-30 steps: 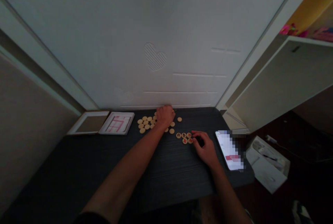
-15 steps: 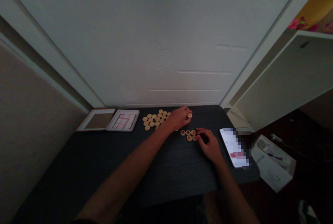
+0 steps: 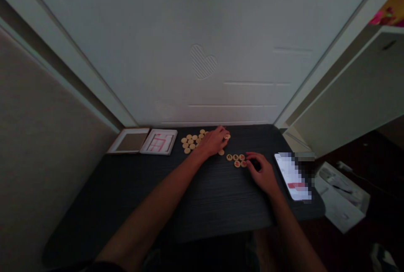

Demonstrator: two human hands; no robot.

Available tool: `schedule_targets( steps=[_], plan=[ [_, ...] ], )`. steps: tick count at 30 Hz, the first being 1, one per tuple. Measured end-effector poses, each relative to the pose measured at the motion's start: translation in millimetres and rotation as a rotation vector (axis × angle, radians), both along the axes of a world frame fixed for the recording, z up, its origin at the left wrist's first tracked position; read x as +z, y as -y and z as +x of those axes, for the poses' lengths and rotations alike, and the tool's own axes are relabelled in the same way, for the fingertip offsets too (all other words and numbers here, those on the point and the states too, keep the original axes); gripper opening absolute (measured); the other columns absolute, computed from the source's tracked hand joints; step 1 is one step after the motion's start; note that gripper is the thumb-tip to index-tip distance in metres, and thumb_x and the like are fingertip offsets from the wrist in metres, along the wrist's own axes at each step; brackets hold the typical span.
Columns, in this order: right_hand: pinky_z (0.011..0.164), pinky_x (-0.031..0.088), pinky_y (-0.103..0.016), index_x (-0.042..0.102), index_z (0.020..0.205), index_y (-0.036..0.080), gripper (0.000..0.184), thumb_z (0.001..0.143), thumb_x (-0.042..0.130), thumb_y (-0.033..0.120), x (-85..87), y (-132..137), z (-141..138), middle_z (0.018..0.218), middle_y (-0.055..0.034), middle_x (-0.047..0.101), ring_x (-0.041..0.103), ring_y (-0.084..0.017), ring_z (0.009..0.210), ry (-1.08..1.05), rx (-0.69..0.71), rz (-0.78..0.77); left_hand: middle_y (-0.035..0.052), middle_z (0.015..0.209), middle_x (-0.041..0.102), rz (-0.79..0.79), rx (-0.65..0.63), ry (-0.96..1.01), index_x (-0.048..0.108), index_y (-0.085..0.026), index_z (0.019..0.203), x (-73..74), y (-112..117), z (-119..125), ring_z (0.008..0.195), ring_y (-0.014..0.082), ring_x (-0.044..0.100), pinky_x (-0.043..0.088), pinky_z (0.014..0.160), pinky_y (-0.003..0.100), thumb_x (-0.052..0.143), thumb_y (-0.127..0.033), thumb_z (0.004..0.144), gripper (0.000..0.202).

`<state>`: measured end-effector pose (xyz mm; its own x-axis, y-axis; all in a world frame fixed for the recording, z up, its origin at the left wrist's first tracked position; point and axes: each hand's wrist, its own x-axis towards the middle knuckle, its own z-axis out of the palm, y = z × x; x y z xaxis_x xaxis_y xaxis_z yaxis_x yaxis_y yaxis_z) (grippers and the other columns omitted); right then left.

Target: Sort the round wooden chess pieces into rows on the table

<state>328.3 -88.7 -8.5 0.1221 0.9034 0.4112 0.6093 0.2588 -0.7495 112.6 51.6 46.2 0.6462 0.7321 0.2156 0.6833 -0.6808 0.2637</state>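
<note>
Our left hand [image 3: 214, 141] pinches disc [image 3: 227, 136] near table's [image 3: 217, 200] far edge, beside plain discs [image 3: 192, 147]; our right hand [image 3: 262, 172], loosely curled, grips nothing beside inked discs [image 3: 237, 164]. Likely light, stiff; we'd pinch rims.

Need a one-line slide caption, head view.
Left hand holding a round tan disc, right hand beside five character-marked tan discs on a dark wood-grained table.

A dark table [image 3: 202, 209] stands against a white panel [image 3: 151, 49] with a striped heart [image 3: 203, 63]. The floor [image 3: 383, 162] is dark, the light dim.
</note>
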Motion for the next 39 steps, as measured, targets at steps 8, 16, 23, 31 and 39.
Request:
schedule_targets(
  steps=[8, 16, 23, 31, 39],
  plan=[
    [0.090, 0.052, -0.046, 0.069, 0.098, 0.026, 0.017, 0.090, 0.065, 0.040, -1.2, 0.1, -0.6, 0.115, -0.0092, 0.072, 0.066, -0.029, 0.106, -0.004, -0.005, -0.018, 0.0070, 0.123, 0.057, -0.010, -0.023, -0.013, 0.060, -0.024, 0.121, -4.8, 1.5, 12.7, 0.100, 0.0205, 0.068, 0.054, 0.086, 0.031, 0.042, -0.030, 0.104, 0.026],
    [0.089, 0.053, -0.046, 0.070, 0.097, 0.026, 0.017, 0.090, 0.064, 0.040, -3.5, -0.8, 1.3, 0.114, -0.0089, 0.072, 0.066, -0.029, 0.105, 0.004, -0.014, -0.006, 0.0081, 0.129, 0.055, -0.018, 0.036, -0.010, 0.058, -0.024, 0.126, -0.1, 3.3, -19.9, 0.101, 0.0214, 0.067, 0.053, 0.091, 0.034, 0.042, -0.029, 0.104, 0.028],
    [0.089, 0.052, -0.046, 0.070, 0.097, 0.026, 0.017, 0.089, 0.064, 0.040, -3.9, -0.3, 0.4, 0.113, -0.0084, 0.072, 0.066, -0.029, 0.105, 0.004, -0.023, 0.004, 0.0089, 0.123, 0.061, 0.076, -0.075, -0.022, 0.058, -0.022, 0.124, -7.5, 38.6, -26.2, 0.109, 0.0225, 0.062, 0.049, 0.098, 0.036, 0.043, -0.028, 0.103, 0.027],
    [0.089, 0.052, -0.044, 0.070, 0.097, 0.026, 0.016, 0.090, 0.063, 0.039, 0.2, 1.8, -1.1, 0.113, -0.0086, 0.072, 0.066, -0.028, 0.104, 0.012, -0.016, 0.013, 0.0081, 0.122, 0.063, 0.084, -0.035, 0.015, 0.061, -0.021, 0.121, -27.9, 38.4, -19.1, 0.111, 0.0232, 0.061, 0.046, 0.103, 0.040, 0.041, -0.022, 0.104, 0.027],
    [0.090, 0.052, -0.044, 0.070, 0.098, 0.025, 0.017, 0.090, 0.064, 0.039, -2.4, 0.9, -0.3, 0.114, -0.0086, 0.072, 0.066, -0.028, 0.105, -0.002, -0.009, 0.008, 0.0090, 0.124, 0.060, 0.070, -0.023, 0.184, 0.060, -0.021, 0.124, -26.4, 34.1, -18.0, 0.114, 0.0236, 0.060, 0.049, 0.103, 0.041, 0.048, -0.024, 0.102, 0.025]
  ],
)
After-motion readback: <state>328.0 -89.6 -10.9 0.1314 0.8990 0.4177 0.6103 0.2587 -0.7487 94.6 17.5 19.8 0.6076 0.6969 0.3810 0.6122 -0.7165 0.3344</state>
